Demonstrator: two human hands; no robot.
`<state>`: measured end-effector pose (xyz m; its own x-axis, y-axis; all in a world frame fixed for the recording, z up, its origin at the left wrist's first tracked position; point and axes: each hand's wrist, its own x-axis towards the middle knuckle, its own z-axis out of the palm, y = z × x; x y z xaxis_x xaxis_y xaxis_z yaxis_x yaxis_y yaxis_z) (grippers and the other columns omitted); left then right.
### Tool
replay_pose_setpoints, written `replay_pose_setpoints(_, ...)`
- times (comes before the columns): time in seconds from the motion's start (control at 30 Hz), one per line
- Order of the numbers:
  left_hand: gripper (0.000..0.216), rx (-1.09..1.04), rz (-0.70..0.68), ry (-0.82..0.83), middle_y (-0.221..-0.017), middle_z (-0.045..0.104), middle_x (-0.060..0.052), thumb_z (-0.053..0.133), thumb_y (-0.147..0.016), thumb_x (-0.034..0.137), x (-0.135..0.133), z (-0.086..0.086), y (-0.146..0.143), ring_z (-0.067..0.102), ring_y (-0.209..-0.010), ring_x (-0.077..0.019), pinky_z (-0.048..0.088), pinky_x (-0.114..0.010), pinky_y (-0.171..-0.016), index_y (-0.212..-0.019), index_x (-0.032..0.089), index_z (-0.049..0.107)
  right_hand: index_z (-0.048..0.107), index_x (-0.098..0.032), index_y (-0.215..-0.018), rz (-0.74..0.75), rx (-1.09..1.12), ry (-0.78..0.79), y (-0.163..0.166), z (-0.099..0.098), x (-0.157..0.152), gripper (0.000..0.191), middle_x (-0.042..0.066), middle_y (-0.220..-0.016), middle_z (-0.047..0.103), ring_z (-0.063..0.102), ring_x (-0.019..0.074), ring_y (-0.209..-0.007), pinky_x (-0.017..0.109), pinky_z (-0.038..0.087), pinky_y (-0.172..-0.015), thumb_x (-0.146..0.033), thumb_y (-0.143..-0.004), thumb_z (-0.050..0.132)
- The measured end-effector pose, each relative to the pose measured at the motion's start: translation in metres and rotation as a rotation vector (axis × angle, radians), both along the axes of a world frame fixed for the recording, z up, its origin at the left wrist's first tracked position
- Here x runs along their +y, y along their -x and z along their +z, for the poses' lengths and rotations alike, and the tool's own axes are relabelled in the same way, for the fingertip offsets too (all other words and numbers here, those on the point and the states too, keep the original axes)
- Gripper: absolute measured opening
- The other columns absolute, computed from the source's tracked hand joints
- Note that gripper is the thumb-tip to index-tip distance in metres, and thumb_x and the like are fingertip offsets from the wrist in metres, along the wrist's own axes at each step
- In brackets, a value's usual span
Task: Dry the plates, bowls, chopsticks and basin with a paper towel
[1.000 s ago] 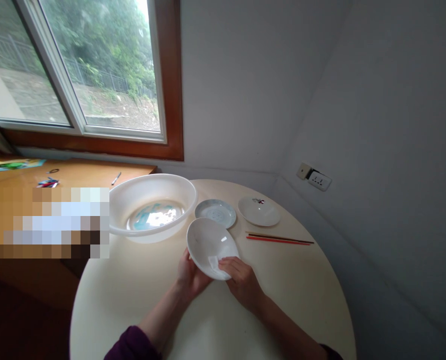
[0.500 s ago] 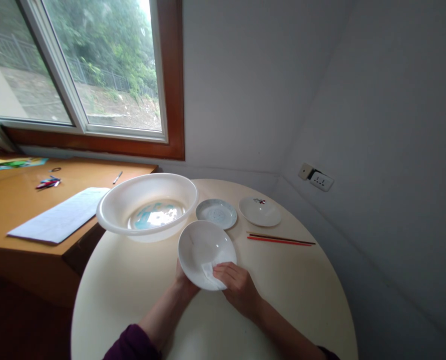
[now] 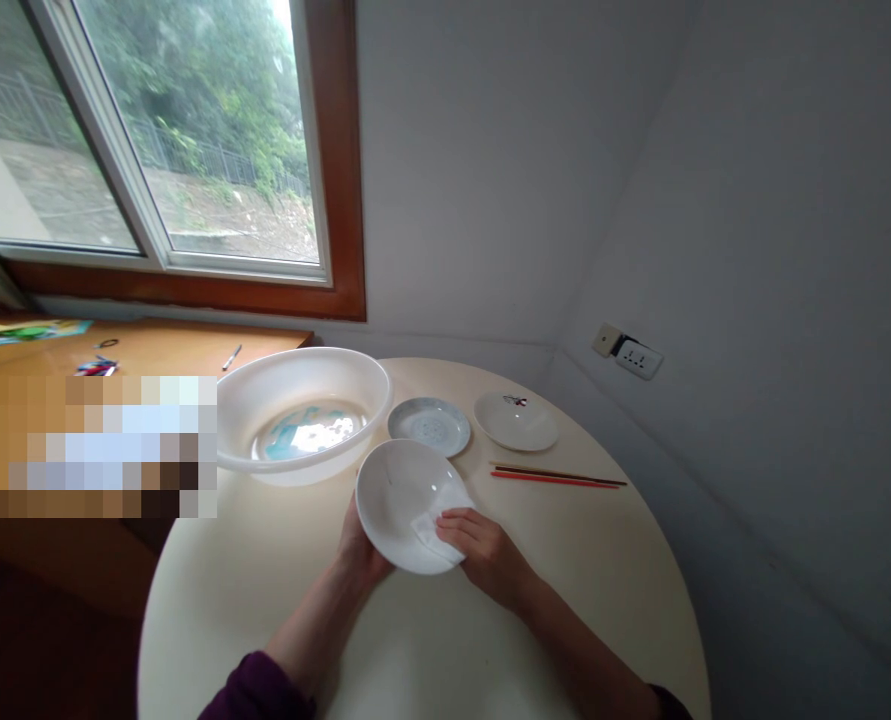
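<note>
A white bowl (image 3: 404,500) is held tilted toward me above the table. My left hand (image 3: 361,540) grips it from the left and underneath, most of its fingers hidden behind the bowl. With closed fingers, my right hand (image 3: 486,550) presses a white tissue (image 3: 428,532) against the lower right of the bowl's inside; part of the tissue reaches over the rim. Just beyond the bowl lie a pale blue patterned plate (image 3: 429,425) and a white dish with a small dark and red motif (image 3: 516,422).
A large translucent basin (image 3: 227,462) with some water stands at the left of the round table (image 3: 415,650). Several chopsticks (image 3: 557,478) lie at the right. A wooden desk (image 3: 167,345) with pens adjoins at left; part of it is pixelated. Walls close in behind and right.
My right hand has moved slightly right and up with the tissue, toward the bowl's right rim. The bowl stays in my left hand, nearly in place. The view has shifted slightly.
</note>
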<state>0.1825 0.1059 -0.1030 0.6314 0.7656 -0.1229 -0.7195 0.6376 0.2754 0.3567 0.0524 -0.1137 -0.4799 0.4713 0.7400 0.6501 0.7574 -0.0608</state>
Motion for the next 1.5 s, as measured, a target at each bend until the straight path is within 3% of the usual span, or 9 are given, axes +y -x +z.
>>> replay_pose_setpoints(0.37, 0.029, 0.171, 0.085, 0.044, -0.081, 0.072, -0.014, 0.051, -0.079, 0.027, 0.006, 0.009, 0.018, 0.061, -0.099, -0.0317, 0.036, -0.043, -0.099, -0.096, 0.007, 0.065, 0.056, -0.018, -0.081, -0.042, 0.046, 0.061, -0.003, -0.001, -0.002, 0.02, 0.007, -0.076, 0.067, 0.063, 0.017, -0.081, 0.03, 0.054, -0.071, -0.003, -0.082, 0.043)
replay_pose_setpoints(0.5, 0.037, 0.205, 0.133, 0.086, -0.08, 0.071, -0.014, 0.051, -0.075, 0.028, 0.003, 0.008, 0.014, 0.061, -0.098, -0.0344, 0.039, -0.047, -0.094, -0.104, 0.008, 0.062, 0.057, -0.019, -0.088, -0.09, 0.03, 0.156, -0.008, 0.011, -0.01, 0.007, 0.007, -0.083, 0.068, 0.062, 0.0206, -0.089, 0.038, 0.051, -0.081, -0.019, -0.081, 0.055)
replay_pose_setpoints(0.63, 0.035, 0.244, 0.176, 0.102, -0.079, 0.071, -0.014, 0.052, -0.074, 0.028, 0.005, 0.004, 0.011, 0.062, -0.096, -0.0341, 0.041, -0.046, -0.092, -0.101, 0.008, 0.062, 0.057, -0.019, -0.101, -0.119, 0.008, 0.25, -0.011, 0.018, -0.022, 0.023, 0.008, -0.1, 0.068, 0.059, 0.0234, -0.104, 0.055, 0.023, -0.106, -0.031, -0.081, 0.058)
replay_pose_setpoints(0.73, 0.032, 0.272, 0.179, 0.087, -0.076, 0.071, -0.014, 0.051, -0.075, 0.028, 0.006, 0.003, 0.01, 0.063, -0.092, -0.0331, 0.043, -0.045, -0.09, -0.095, 0.007, 0.064, 0.06, -0.02, -0.104, -0.114, -0.013, 0.383, 0.0, 0.018, -0.03, 0.021, 0.006, -0.1, 0.069, 0.059, 0.021, -0.105, 0.054, 0.013, -0.11, -0.026, -0.087, 0.049)
replay_pose_setpoints(0.9, 0.037, 0.31, 0.103, 0.07, -0.074, 0.071, -0.015, 0.05, -0.076, 0.033, 0.003, 0.006, 0.01, 0.065, -0.082, -0.0325, 0.045, -0.045, -0.085, -0.095, 0.005, 0.064, 0.052, -0.018, -0.123, -0.092, -0.145, 0.719, 0.039, 0.027, -0.028, 0.039, 0.011, -0.124, 0.057, 0.049, 0.0225, -0.12, 0.049, 0.022, -0.108, -0.036, -0.093, 0.036)
replay_pose_setpoints(1.03, 0.043, 0.32, 0.069, 0.088, -0.075, 0.071, -0.015, 0.049, -0.076, 0.034, 0.003, 0.008, 0.01, 0.066, -0.081, -0.0318, 0.045, -0.045, -0.085, -0.102, 0.002, 0.062, 0.038, -0.015, -0.135, -0.038, -0.264, 0.802, 0.056, 0.036, 0.0, 0.05, 0.013, -0.137, 0.042, 0.035, 0.0232, -0.13, 0.048, 0.025, -0.107, -0.041, -0.093, 0.032)
replay_pose_setpoints(1.2, 0.042, 0.288, 0.111, 0.08, -0.081, 0.071, -0.014, 0.047, -0.078, 0.029, 0.004, 0.006, 0.01, 0.066, -0.086, -0.0294, 0.044, -0.042, -0.088, -0.108, 0.004, 0.06, 0.038, -0.012, -0.135, -0.355, -0.317, 0.768, 0.046, 0.03, 0.025, 0.057, 0.016, -0.141, 0.035, 0.031, 0.0267, -0.132, 0.047, 0.02, -0.108, -0.038, -0.086, 0.049)
replay_pose_setpoints(1.33, 0.042, 0.294, 0.121, 0.1, -0.078, 0.071, -0.014, 0.05, -0.076, 0.033, 0.002, 0.005, 0.009, 0.065, -0.087, -0.0314, 0.045, -0.043, -0.086, -0.106, 0.004, 0.061, 0.059, -0.009, -0.111, -0.511, -0.395, 0.717, 0.038, 0.032, 0.009, 0.038, 0.02, -0.116, 0.059, 0.052, 0.0305, -0.111, 0.046, 0.033, -0.097, -0.034, -0.082, 0.056)
replay_pose_setpoints(1.5, 0.043, 0.286, 0.138, 0.127, -0.08, 0.071, -0.014, 0.053, -0.074, 0.032, 0.001, 0.004, 0.008, 0.065, -0.085, -0.0324, 0.045, -0.044, -0.083, -0.107, 0.005, 0.061, 0.058, -0.016, -0.083, -0.372, -0.323, 0.649, 0.032, 0.036, -0.017, 0.014, 0.008, -0.085, 0.063, 0.057, 0.021, -0.081, 0.034, 0.042, -0.075, -0.024, -0.087, 0.047)
